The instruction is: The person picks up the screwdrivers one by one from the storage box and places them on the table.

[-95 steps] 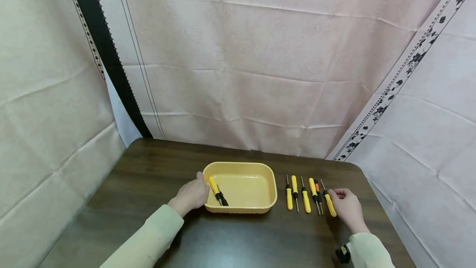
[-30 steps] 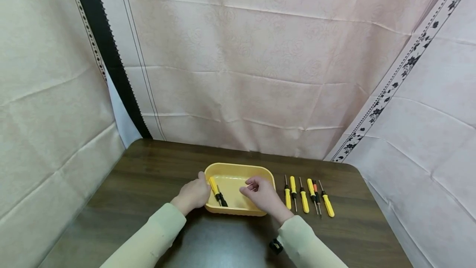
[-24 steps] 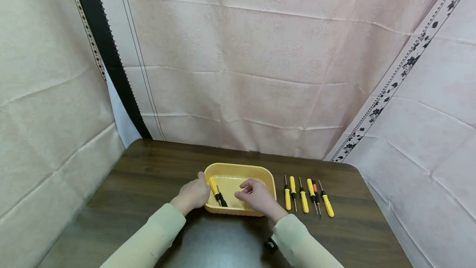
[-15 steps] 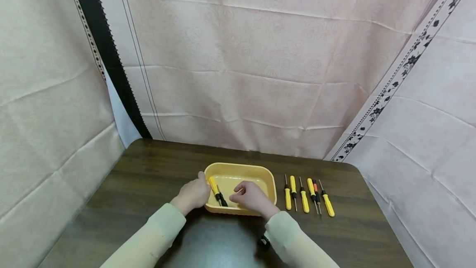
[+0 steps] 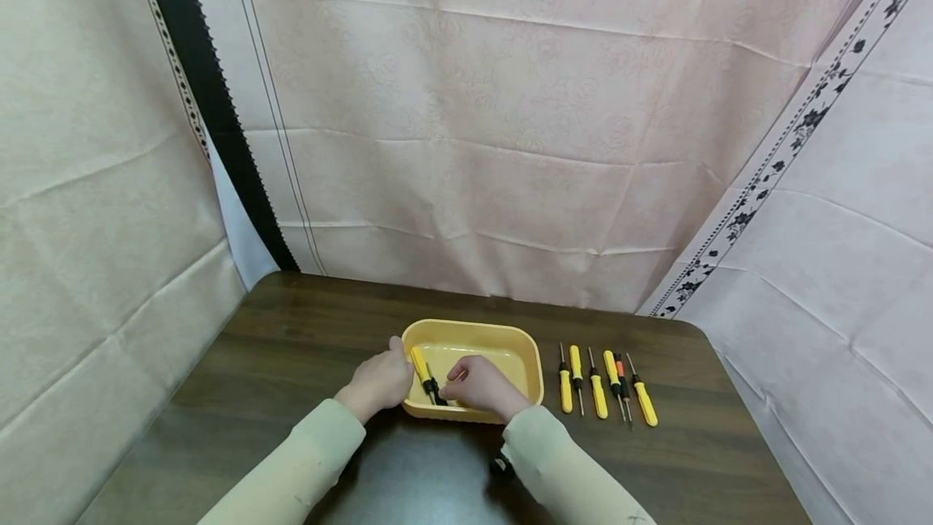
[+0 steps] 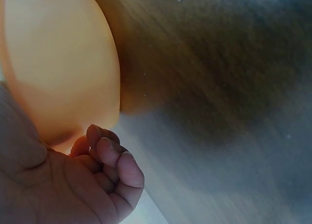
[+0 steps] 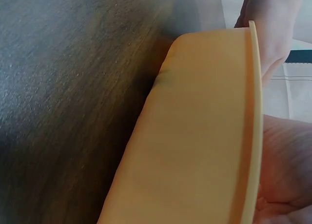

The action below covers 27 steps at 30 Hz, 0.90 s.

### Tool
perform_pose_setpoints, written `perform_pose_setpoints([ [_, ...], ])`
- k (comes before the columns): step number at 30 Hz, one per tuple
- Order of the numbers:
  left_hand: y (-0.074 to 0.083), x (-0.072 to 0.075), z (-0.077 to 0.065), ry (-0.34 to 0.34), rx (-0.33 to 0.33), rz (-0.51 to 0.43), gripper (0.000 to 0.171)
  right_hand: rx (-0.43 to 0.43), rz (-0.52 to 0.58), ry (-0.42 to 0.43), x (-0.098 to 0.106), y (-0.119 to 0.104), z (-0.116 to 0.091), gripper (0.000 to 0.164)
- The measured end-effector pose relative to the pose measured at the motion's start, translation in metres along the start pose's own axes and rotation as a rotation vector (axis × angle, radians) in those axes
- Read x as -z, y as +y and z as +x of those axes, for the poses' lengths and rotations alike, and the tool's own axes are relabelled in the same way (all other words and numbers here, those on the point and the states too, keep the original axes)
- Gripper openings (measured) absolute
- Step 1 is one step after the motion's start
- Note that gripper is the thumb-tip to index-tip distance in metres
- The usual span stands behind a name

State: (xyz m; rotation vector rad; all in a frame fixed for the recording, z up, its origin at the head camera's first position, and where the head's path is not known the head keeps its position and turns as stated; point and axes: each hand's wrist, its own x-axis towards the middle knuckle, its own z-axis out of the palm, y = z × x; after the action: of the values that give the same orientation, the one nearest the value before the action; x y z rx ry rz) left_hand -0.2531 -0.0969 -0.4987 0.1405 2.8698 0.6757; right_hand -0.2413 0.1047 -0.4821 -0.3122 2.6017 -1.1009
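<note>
A yellow plastic tray (image 5: 503, 326) sits on the dark wooden table. My left hand (image 5: 381, 382) holds its left end, thumb over the rim; in the left wrist view the curled fingers lie against the outer wall. Inside, at the left, lie a yellow-handled screwdriver (image 5: 419, 364) and a screwdriver with a black handle (image 5: 441, 401). My right hand (image 5: 481, 385) reaches over the front rim, thumb and forefinger bent and a little apart beside the black handle. Whether they touch it I cannot tell. The tray wall hides those fingertips in the right wrist view.
Right of the tray several screwdrivers lie side by side, most yellow-handled, such as the outermost screwdriver (image 5: 645, 403), plus a red-and-black screwdriver (image 5: 622, 375). Cloth curtains (image 5: 466, 144) hang beyond the table's back edge (image 5: 350, 282).
My right hand has left the outermost screwdriver on the right, come over the tray and moved left and down toward the black-handled screwdriver. My left hand has stayed at the tray.
</note>
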Motion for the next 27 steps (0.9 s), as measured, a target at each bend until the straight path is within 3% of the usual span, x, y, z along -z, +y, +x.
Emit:
perform_pose_setpoints([
  [15,0.002,0.0,-0.002,0.014,-0.01,0.002,0.042,-0.031,-0.064,-0.01,-0.012,0.007,0.017,0.025],
  [22,0.001,0.001,-0.002,0.019,-0.01,0.015,0.046,-0.001,-0.083,-0.002,-0.011,0.001,0.014,0.026],
  [27,0.0,0.001,0.0,0.009,-0.001,0.015,0.045,-0.026,-0.124,0.011,-0.01,-0.004,0.013,0.022],
])
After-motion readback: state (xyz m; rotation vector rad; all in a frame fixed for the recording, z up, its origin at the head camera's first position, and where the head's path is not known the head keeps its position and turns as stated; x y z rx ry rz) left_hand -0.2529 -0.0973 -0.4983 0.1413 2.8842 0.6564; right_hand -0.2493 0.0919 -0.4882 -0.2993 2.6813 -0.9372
